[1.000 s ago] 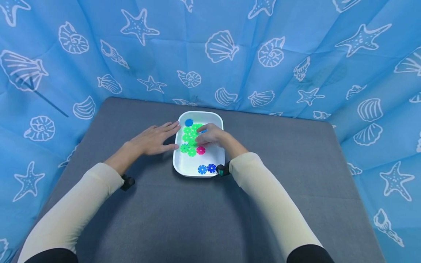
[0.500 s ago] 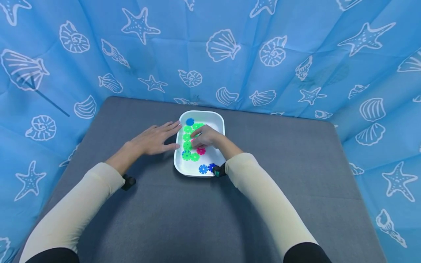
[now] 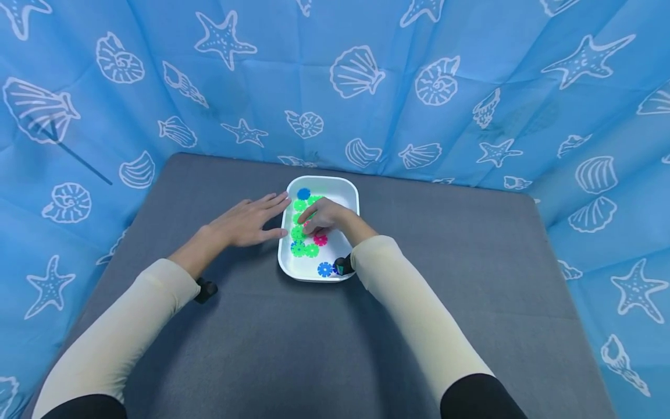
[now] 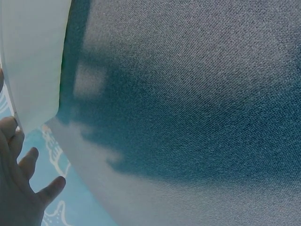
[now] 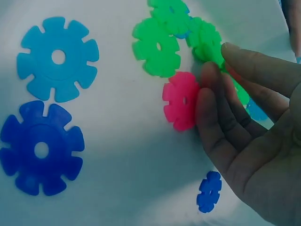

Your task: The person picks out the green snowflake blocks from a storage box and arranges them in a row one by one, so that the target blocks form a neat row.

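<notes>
A white tray (image 3: 305, 269) holds notched plastic interlocking discs. My left hand (image 3: 245, 223) lies spread at the tray's left side, straight fingertips at the rim. In the left wrist view, the left hand (image 4: 21, 176) shows beside the tray's outer wall (image 4: 35, 61). My right hand (image 3: 325, 216) reaches inside with curled fingers, its tips pinching a green disc (image 5: 209, 51) in the right wrist view. A pink disc (image 5: 181, 101) lies by those fingers, near another green disc (image 5: 157, 47). Under the right hand, some discs are partly hidden.
Two blue discs lie near the tray's front, a light blue disc (image 5: 58, 59) and a dark blue disc (image 5: 42, 148). Another blue disc (image 3: 303, 194) sits at the back left corner. Grey cloth (image 3: 293, 349) covers the table; a blue seashell curtain (image 3: 293, 75) hangs behind.
The right hand has shifted left within the tray, and the green discs under it have spread into a looser line along the left side. The left hand stays in place.
</notes>
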`<action>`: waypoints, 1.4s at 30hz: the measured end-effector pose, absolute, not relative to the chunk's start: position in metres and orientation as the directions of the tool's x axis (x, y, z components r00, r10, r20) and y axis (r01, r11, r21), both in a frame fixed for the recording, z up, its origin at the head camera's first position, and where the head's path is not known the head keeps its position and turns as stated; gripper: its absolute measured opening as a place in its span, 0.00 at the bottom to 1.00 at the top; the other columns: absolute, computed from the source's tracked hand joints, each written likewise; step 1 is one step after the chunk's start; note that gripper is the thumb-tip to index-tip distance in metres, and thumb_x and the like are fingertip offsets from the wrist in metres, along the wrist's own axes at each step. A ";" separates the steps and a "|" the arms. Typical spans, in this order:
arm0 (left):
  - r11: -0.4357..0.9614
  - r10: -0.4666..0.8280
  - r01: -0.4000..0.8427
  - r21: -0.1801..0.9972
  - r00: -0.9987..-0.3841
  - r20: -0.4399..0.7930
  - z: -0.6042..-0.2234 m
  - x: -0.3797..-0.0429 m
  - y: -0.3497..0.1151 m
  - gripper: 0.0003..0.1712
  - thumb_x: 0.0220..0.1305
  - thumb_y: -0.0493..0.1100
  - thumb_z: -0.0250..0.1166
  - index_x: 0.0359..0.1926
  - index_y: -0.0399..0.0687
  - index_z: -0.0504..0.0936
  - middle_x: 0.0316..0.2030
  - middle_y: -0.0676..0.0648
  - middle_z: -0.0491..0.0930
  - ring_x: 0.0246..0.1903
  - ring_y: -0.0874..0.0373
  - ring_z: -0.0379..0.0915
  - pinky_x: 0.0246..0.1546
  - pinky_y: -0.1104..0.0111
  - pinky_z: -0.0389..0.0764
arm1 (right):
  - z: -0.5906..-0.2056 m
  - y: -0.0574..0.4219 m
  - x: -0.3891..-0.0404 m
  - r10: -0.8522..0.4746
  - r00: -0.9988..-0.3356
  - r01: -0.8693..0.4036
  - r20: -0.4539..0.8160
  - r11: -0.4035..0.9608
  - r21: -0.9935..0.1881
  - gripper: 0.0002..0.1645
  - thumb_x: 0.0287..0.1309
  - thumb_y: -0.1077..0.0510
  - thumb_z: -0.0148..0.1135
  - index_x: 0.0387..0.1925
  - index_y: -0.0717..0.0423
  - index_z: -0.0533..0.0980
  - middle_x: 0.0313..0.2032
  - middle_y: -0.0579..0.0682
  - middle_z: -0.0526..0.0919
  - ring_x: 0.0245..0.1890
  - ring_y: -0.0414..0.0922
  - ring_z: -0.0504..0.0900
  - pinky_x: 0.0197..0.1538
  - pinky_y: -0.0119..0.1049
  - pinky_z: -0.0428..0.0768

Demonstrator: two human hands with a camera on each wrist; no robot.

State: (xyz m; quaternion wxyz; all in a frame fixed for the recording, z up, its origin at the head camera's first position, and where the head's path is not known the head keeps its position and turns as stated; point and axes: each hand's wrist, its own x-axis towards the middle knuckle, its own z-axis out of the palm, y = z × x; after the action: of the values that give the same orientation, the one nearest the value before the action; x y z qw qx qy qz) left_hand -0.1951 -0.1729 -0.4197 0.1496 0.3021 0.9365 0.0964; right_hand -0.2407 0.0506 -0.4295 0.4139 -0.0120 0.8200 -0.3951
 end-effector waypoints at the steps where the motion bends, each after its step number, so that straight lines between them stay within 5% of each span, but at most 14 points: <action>1: 0.799 0.595 0.538 0.268 -0.772 -0.223 -0.420 -0.195 -0.173 0.47 0.70 0.67 0.52 0.79 0.51 0.48 0.78 0.46 0.45 0.77 0.44 0.40 0.68 0.38 0.54 | -0.430 0.051 -0.242 -0.342 -0.657 0.307 -0.672 0.693 -0.653 0.18 0.59 0.62 0.70 0.52 0.53 0.83 0.36 0.53 0.87 0.36 0.44 0.85 0.44 0.35 0.83; 15: 0.810 0.579 0.517 0.276 -0.778 -0.244 -0.418 -0.196 -0.171 0.48 0.70 0.68 0.53 0.80 0.53 0.47 0.78 0.45 0.45 0.77 0.44 0.39 0.68 0.37 0.53 | -0.434 0.046 -0.241 -0.333 -0.699 0.192 -0.633 0.765 -0.614 0.11 0.57 0.59 0.72 0.43 0.51 0.85 0.29 0.49 0.84 0.27 0.41 0.80 0.32 0.31 0.77; 28: 0.797 0.599 0.540 0.270 -0.765 -0.238 -0.419 -0.195 -0.172 0.48 0.70 0.69 0.50 0.80 0.51 0.47 0.79 0.45 0.44 0.77 0.44 0.39 0.68 0.38 0.54 | -0.434 0.035 -0.235 -0.326 -0.733 0.065 -0.597 0.840 -0.539 0.08 0.55 0.57 0.74 0.37 0.50 0.83 0.36 0.48 0.81 0.31 0.40 0.78 0.34 0.29 0.74; 42: 0.804 0.588 0.524 0.282 -0.771 -0.243 -0.418 -0.195 -0.171 0.47 0.71 0.67 0.52 0.80 0.53 0.47 0.79 0.46 0.44 0.77 0.44 0.39 0.68 0.37 0.53 | -0.429 0.046 -0.240 -0.333 -0.686 0.260 -0.647 0.719 -0.645 0.05 0.59 0.59 0.70 0.36 0.56 0.84 0.31 0.51 0.86 0.31 0.44 0.83 0.39 0.36 0.80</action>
State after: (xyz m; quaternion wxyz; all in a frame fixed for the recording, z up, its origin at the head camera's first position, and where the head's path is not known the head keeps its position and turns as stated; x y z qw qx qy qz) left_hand -0.1950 -0.1711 -0.4176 0.1615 0.2969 0.9359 0.0992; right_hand -0.2403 0.0462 -0.4293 0.3956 -0.0217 0.8384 -0.3744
